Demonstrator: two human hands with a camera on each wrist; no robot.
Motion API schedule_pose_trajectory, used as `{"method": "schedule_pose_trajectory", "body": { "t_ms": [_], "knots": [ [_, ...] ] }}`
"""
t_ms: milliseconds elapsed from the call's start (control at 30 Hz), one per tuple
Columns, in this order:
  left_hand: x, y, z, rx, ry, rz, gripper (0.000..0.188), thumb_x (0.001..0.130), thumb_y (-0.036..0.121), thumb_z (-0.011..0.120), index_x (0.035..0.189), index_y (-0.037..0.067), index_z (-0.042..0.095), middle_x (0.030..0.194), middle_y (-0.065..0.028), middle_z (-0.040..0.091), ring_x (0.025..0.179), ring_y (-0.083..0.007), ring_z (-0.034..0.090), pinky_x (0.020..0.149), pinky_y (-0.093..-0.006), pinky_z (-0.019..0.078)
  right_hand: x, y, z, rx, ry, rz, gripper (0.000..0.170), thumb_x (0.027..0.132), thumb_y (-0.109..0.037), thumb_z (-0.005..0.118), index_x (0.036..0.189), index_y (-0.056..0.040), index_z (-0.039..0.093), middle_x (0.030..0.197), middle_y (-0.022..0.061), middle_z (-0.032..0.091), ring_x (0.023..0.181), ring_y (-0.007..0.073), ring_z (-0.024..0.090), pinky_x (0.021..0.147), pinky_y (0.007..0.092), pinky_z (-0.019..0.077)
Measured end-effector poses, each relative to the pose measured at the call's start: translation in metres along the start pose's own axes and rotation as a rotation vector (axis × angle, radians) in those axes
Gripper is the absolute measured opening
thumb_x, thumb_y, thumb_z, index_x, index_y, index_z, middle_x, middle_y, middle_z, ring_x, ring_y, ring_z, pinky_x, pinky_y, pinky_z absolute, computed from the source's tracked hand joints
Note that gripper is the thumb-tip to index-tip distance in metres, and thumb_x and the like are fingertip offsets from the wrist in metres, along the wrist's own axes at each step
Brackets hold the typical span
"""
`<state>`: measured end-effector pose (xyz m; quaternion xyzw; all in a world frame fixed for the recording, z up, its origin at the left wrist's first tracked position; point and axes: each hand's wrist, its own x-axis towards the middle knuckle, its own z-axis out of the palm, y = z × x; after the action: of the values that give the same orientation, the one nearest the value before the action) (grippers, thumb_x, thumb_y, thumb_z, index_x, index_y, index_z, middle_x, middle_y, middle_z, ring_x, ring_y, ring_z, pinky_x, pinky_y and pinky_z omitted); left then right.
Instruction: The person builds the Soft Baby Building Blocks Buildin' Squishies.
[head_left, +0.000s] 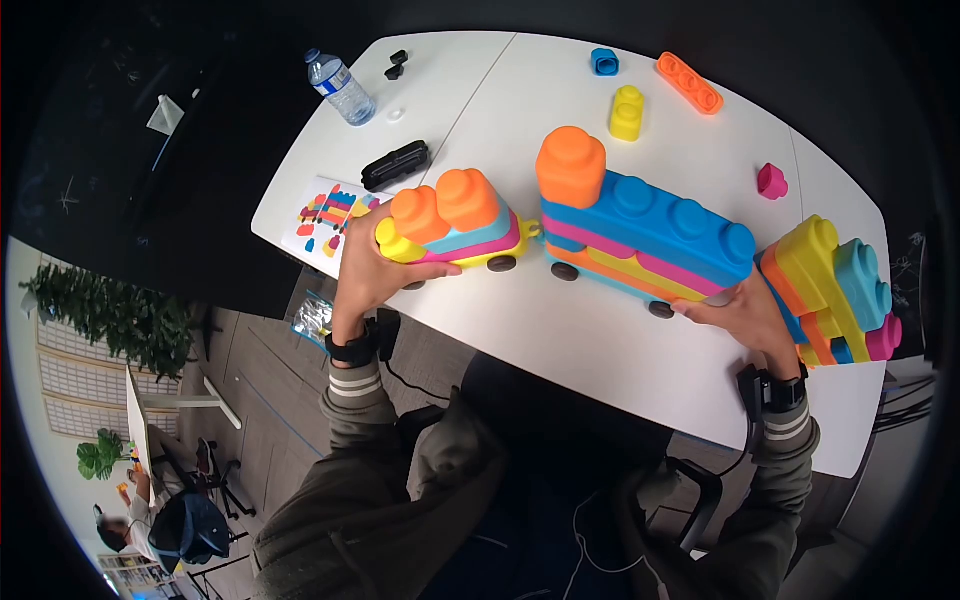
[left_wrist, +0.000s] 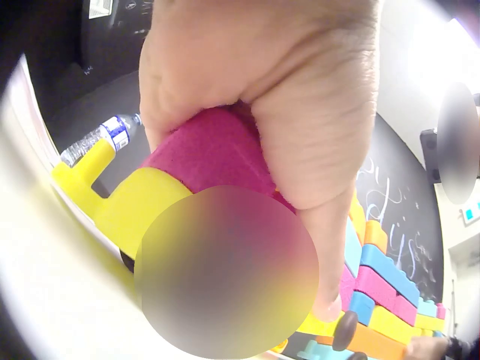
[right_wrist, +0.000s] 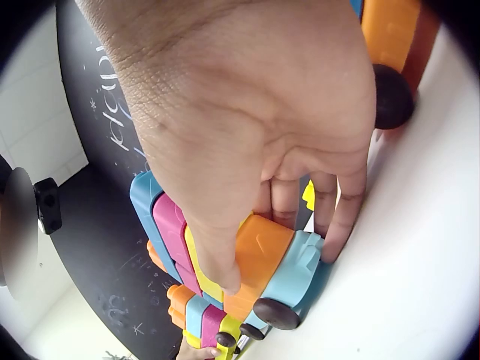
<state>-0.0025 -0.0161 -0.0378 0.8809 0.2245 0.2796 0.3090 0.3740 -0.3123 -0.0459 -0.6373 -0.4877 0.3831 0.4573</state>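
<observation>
My left hand [head_left: 368, 270] grips the rear of a short toy-block wagon [head_left: 472, 242], thumb along its near side. That wagon has a yellow wheeled base, pink and light blue layers, and orange blocks on top. A longer block wagon [head_left: 650, 240] stands to its right, with blue, pink, yellow and orange layers and one tall orange block [head_left: 571, 165]. Around its right end my right hand [head_left: 742, 315] is curled, thumb on the near side. Between the wagons, a yellow hook [head_left: 530, 229] meets the long wagon's end. Pink and yellow blocks [left_wrist: 217, 150] fill the left palm.
A third block stack [head_left: 825, 290] stands right beside my right hand. Farther back lie loose yellow [head_left: 627, 113], blue [head_left: 604, 62], orange [head_left: 690, 83] and pink [head_left: 771, 181] blocks. At left are a water bottle [head_left: 342, 88], a black case [head_left: 395, 165] and a picture sheet [head_left: 322, 218].
</observation>
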Motion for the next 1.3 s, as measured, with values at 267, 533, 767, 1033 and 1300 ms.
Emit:
{"method": "schedule_pose_trajectory", "body": {
  "t_ms": [267,533,767,1033,1300],
  "knots": [
    [-0.003,0.000,-0.004,0.002,-0.086,0.020,0.077,0.069,0.022,0.115,0.133,-0.002,0.079,0.120,-0.0107,0.087,0.107,-0.0194,0.084,0.101,-0.0353,0.0656,0.000,0.007,0.001,-0.021,0.006,-0.037,0.058,0.089,-0.007,0.100,0.140,0.0023,0.073,0.122,0.0096,0.084,0.107,0.0192,0.079,0.108,0.0394,0.0624],
    [-0.002,0.006,-0.001,0.014,-0.178,-0.049,0.073,0.071,0.018,0.114,0.132,-0.001,0.078,0.117,-0.0119,0.087,0.104,-0.0189,0.082,0.097,-0.0353,0.0648,0.001,-0.010,-0.003,-0.094,-0.083,-0.015,0.054,0.095,-0.015,0.098,0.141,0.0013,0.074,0.129,0.0122,0.085,0.117,0.0212,0.079,0.112,0.0413,0.0617],
    [-0.003,0.001,-0.001,0.022,-0.164,-0.052,0.073,0.070,0.022,0.115,0.129,0.000,0.078,0.116,-0.0117,0.087,0.104,-0.0186,0.082,0.096,-0.0350,0.0649,0.002,-0.001,0.001,-0.061,-0.040,-0.078,0.057,0.096,-0.018,0.098,0.145,0.0008,0.074,0.128,0.0128,0.085,0.114,0.0217,0.080,0.114,0.0397,0.0619],
    [-0.001,0.009,0.001,0.017,-0.195,-0.002,0.075,0.072,0.013,0.113,0.135,-0.002,0.076,0.121,-0.0113,0.086,0.106,-0.0179,0.081,0.099,-0.0359,0.0640,0.003,0.004,-0.009,-0.138,-0.093,-0.083,0.061,0.098,-0.024,0.096,0.150,-0.0030,0.072,0.132,0.0124,0.085,0.116,0.0225,0.081,0.116,0.0426,0.0616],
    [0.001,0.015,-0.002,-0.003,-0.264,-0.207,0.075,0.072,0.012,0.112,0.136,-0.003,0.076,0.122,-0.0118,0.086,0.107,-0.0173,0.080,0.100,-0.0358,0.0644,0.004,0.010,-0.008,-0.251,-0.095,-0.144,0.064,0.098,-0.030,0.096,0.152,-0.0065,0.071,0.133,0.0111,0.085,0.118,0.0241,0.081,0.114,0.0423,0.0623]
  ]
}}
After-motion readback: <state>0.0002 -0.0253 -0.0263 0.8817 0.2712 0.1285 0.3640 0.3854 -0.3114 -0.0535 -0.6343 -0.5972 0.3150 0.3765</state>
